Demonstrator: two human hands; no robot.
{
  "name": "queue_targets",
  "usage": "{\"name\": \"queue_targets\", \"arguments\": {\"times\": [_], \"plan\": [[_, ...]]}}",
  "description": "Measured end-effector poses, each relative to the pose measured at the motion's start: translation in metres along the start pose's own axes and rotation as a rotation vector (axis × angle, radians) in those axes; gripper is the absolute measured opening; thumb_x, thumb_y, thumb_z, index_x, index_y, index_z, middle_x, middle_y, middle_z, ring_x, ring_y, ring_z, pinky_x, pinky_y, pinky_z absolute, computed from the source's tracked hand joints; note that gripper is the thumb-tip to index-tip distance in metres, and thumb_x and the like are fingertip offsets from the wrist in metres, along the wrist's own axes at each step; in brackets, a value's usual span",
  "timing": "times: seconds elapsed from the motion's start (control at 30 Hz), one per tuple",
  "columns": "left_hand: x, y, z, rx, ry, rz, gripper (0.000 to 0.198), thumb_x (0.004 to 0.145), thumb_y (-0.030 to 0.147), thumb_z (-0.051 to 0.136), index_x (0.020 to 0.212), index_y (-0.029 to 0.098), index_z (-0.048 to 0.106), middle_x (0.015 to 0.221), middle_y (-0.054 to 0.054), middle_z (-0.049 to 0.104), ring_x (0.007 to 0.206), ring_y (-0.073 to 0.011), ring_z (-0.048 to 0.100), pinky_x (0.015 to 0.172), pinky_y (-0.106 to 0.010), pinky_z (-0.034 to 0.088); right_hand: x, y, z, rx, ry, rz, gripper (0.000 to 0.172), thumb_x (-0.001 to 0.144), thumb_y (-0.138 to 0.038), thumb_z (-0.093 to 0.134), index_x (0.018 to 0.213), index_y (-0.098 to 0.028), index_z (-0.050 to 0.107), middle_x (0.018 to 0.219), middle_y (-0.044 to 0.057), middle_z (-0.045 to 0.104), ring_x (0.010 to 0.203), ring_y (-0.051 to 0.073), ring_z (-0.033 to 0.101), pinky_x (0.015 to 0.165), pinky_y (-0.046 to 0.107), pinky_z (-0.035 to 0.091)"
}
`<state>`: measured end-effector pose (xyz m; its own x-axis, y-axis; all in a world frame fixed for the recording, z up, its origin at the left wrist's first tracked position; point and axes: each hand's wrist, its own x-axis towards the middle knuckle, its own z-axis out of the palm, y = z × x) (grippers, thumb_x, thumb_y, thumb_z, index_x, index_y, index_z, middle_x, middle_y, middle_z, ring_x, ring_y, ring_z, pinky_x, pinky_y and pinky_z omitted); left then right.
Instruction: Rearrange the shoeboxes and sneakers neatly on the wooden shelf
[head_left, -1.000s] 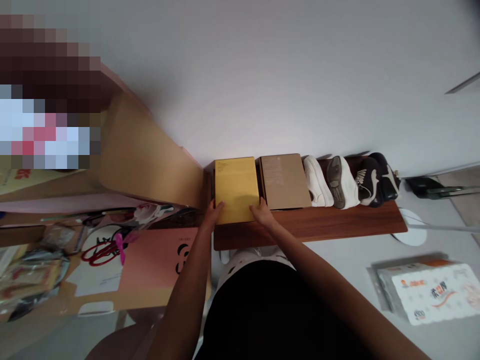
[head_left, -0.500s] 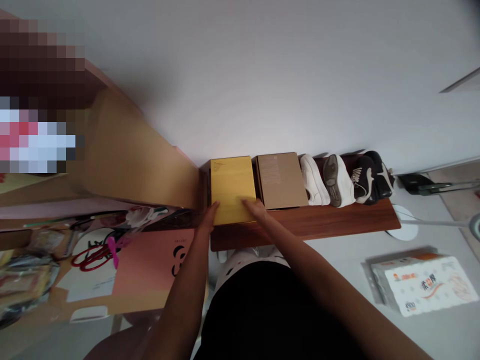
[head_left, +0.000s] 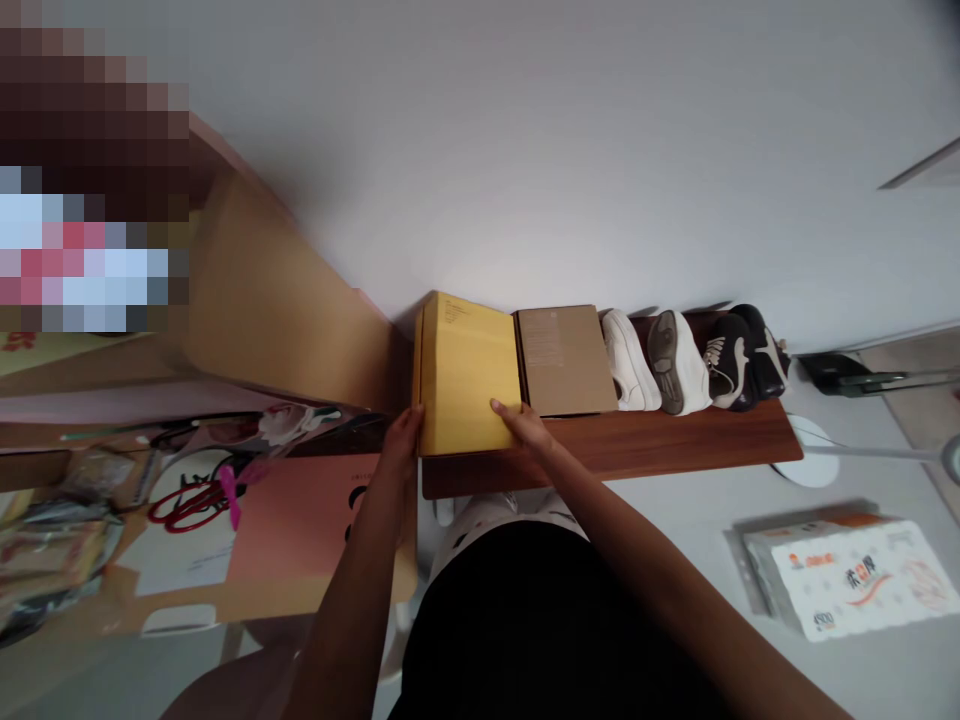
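A yellow cardboard box [head_left: 472,375] sits at the left end of a brown wooden bench, with its left side now showing and its top tilted. My left hand [head_left: 406,434] grips the box at its lower left edge. On the lower right, my right hand [head_left: 527,424] holds the same box, thumb lying on the top face and fingers hidden over its right side. Close by on the right stands a brown cardboard box [head_left: 566,365], apart from my fingers or just touching; I cannot tell which.
White shoes [head_left: 631,360] and black shoes [head_left: 729,365] line the wooden bench [head_left: 675,440] further right. A white paper pack [head_left: 855,575] lies on the floor. Left of the bench are a large cardboard panel [head_left: 285,290], red-handled scissors [head_left: 187,505] and a pink sheet [head_left: 296,515].
The yellow box has tilted and risen a little, exposing its left side. My left hand has shifted left with it, and my right hand slightly right.
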<state>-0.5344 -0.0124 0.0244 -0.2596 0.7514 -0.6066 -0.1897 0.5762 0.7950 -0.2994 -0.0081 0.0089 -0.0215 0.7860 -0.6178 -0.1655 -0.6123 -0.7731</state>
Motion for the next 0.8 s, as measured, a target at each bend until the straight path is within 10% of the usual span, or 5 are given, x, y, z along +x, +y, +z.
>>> {"name": "queue_targets", "arguments": {"times": [0.17, 0.4, 0.8], "plan": [[-0.021, 0.005, -0.001, -0.122, -0.140, 0.006, 0.057, 0.079, 0.045, 0.075, 0.126, 0.015, 0.064, 0.106, -0.010, 0.076, 0.102, -0.0266, 0.071, 0.090, -0.038, 0.059, -0.002, 0.005, -0.004, 0.015, -0.061, -0.058, 0.065, 0.080, -0.062, 0.069, 0.126, -0.017, 0.059, 0.122, 0.012, 0.071, 0.113, 0.025, 0.068, 0.097, 0.038, 0.056], [-0.039, 0.006, 0.019, -0.040, -0.036, 0.099, 0.061, 0.079, 0.036, 0.077, 0.136, 0.021, 0.059, 0.115, -0.008, 0.074, 0.103, -0.0240, 0.071, 0.090, -0.038, 0.059, -0.005, 0.002, 0.009, -0.144, 0.034, -0.172, 0.072, 0.077, -0.061, 0.071, 0.134, -0.018, 0.060, 0.140, 0.010, 0.060, 0.143, 0.025, 0.043, 0.120, 0.046, 0.031], [-0.041, -0.003, 0.035, 0.156, 0.036, 0.216, 0.065, 0.077, 0.033, 0.079, 0.138, 0.021, 0.059, 0.115, -0.007, 0.074, 0.106, -0.0260, 0.070, 0.091, -0.039, 0.058, -0.032, -0.015, 0.022, 0.035, -0.233, -0.156, 0.063, 0.082, -0.055, 0.069, 0.137, -0.024, 0.059, 0.130, 0.005, 0.068, 0.120, 0.022, 0.064, 0.105, 0.040, 0.051]]}}
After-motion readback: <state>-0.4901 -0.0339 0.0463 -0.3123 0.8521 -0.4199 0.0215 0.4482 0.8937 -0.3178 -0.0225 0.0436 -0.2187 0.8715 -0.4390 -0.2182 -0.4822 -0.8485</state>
